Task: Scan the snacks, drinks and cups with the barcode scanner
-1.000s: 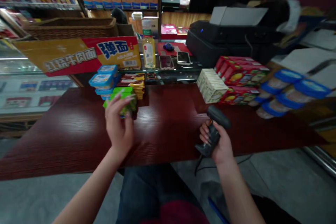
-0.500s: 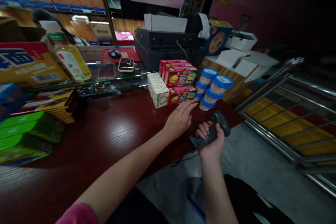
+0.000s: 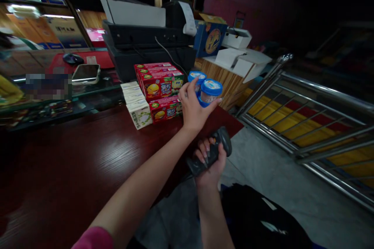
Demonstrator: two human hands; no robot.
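Observation:
My left hand (image 3: 193, 112) reaches round the stacked clear tubs with blue lids (image 3: 210, 88), fingers on their left side and thumb on their right. The hand hides the lower part of the stacks. In my right hand (image 3: 212, 165) is a dark grey barcode scanner (image 3: 223, 141), gripped by its handle just in front of the counter edge. Left of the tubs stand red snack boxes (image 3: 159, 89), stacked in two layers. A row of small cream-coloured boxes (image 3: 136, 106) sits against their left side.
The dark red wooden counter (image 3: 87, 155) runs along the left. Behind the boxes stands a black cash drawer and printer (image 3: 149, 42). A phone (image 3: 86, 74) and a mouse (image 3: 73, 59) lie on the glass. To the right are a wooden cabinet (image 3: 214, 76) and a metal railing (image 3: 292, 105).
My left hand has moved from beside the red boxes onto the blue-lidded tubs, its fingers now round them. My right hand still holds the scanner. The view has turned to the right.

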